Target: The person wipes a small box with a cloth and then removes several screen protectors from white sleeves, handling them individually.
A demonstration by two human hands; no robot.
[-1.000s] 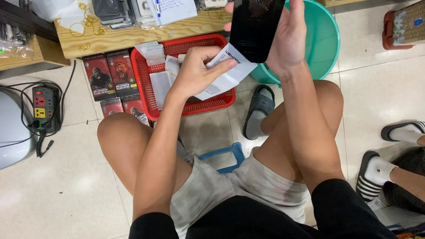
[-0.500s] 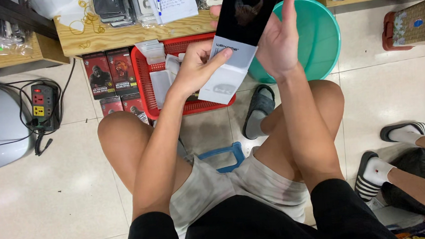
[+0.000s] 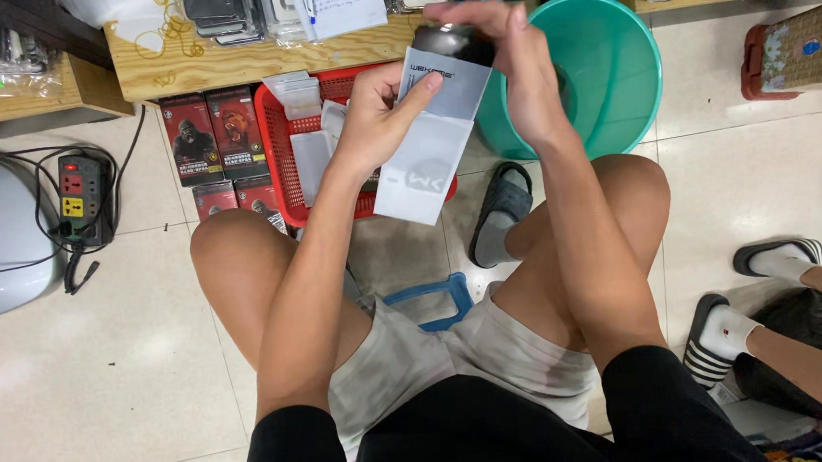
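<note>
Left hand (image 3: 377, 127) grip pinches white packet (image 3: 434, 143); right hand (image 3: 515, 64) clasps its dark top.

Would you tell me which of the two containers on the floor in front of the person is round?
The teal plastic basin is the round one, partly behind the right hand. The red mesh basket beside it is rectangular and holds clear packets.
</note>
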